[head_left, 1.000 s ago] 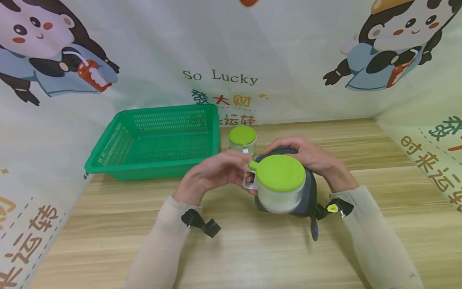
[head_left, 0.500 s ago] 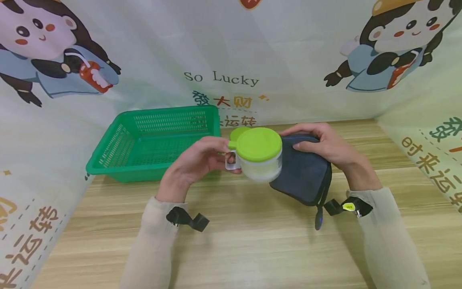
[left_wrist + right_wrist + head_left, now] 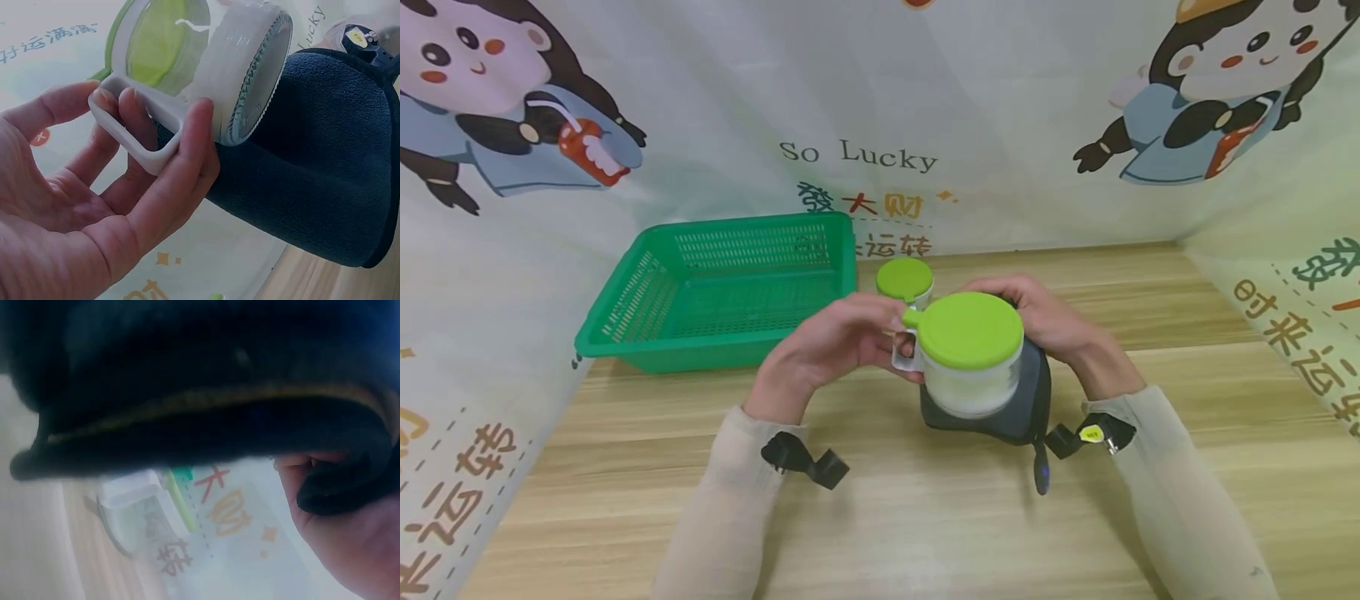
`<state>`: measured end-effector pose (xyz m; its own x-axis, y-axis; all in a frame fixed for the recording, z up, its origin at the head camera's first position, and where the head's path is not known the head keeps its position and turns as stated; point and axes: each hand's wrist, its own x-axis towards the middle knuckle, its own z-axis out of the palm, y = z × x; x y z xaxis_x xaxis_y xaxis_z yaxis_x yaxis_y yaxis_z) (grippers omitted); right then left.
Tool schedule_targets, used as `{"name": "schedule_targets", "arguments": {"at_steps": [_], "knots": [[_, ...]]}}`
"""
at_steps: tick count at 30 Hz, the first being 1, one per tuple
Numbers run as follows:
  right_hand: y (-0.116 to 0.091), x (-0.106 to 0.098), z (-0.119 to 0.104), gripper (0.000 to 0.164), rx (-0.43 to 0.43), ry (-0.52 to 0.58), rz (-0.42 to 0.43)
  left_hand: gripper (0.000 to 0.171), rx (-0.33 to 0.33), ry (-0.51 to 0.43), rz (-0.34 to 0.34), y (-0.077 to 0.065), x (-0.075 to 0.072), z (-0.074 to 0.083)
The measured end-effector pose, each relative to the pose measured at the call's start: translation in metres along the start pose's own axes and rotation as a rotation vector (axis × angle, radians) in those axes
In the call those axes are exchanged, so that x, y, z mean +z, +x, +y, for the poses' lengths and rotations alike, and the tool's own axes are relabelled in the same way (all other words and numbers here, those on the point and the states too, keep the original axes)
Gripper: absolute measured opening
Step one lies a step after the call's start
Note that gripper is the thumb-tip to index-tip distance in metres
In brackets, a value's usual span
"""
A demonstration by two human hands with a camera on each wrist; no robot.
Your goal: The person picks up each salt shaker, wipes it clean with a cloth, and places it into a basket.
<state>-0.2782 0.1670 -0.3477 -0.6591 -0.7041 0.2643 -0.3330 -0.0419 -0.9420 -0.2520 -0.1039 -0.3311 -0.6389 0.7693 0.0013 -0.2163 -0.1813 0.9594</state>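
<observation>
My left hand [image 3: 842, 346] pinches the white handle [image 3: 134, 128] of a clear seasoning jar [image 3: 972, 387] with a lime-green lid [image 3: 970, 329]. The jar holds something white and hangs above the table, its ribbed glass base turned outward in the left wrist view. Gripped at its far edge by my right hand [image 3: 1052, 321] is a dark blue plush cloth [image 3: 1036, 387] with a bound edge and a short dangling loop [image 3: 1042, 468]. The cloth lies close under and behind the jar. Some of my right fingers are hidden behind the lid and cloth.
A second green-lidded jar [image 3: 905, 277] stands on the wooden table [image 3: 880, 517] behind my hands. To its left is a green perforated basket [image 3: 737, 342] with nothing seen inside. Printed fabric [image 3: 1000, 100] walls off the back and both sides.
Half a second ago the jar and cloth were farther apart. Since then the jar has come right and lower, the cloth left, and they overlap again. The rear jar's lid shows fully again.
</observation>
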Motion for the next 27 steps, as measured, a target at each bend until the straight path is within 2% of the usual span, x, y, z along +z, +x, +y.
{"name": "schedule_targets", "arguments": {"at_steps": [3,6,10,14,17,22,27], "knots": [[-0.002,-0.004,-0.003,0.035,0.022,-0.017,0.050,0.014,0.007,-0.003,0.038,-0.002,-0.003,0.003],[-0.005,-0.008,-0.008,0.032,0.050,-0.046,0.136,0.014,0.026,-0.009,0.111,-0.006,-0.006,0.007],[-0.008,-0.013,-0.017,0.033,0.076,-0.118,0.255,0.015,0.067,0.005,0.267,-0.012,-0.008,0.014],[-0.009,-0.011,-0.026,0.035,0.103,-0.205,0.341,0.015,0.085,0.071,0.439,-0.014,-0.002,0.018],[-0.009,-0.006,-0.033,0.036,0.119,-0.212,0.400,0.016,0.094,0.129,0.531,-0.012,0.004,0.019],[-0.006,0.008,-0.043,0.037,0.120,-0.188,0.505,0.017,0.120,0.150,0.604,-0.008,0.010,0.019],[0.000,0.020,-0.042,0.033,0.171,-0.371,0.553,0.017,0.127,0.135,0.643,-0.007,0.015,0.020]]}}
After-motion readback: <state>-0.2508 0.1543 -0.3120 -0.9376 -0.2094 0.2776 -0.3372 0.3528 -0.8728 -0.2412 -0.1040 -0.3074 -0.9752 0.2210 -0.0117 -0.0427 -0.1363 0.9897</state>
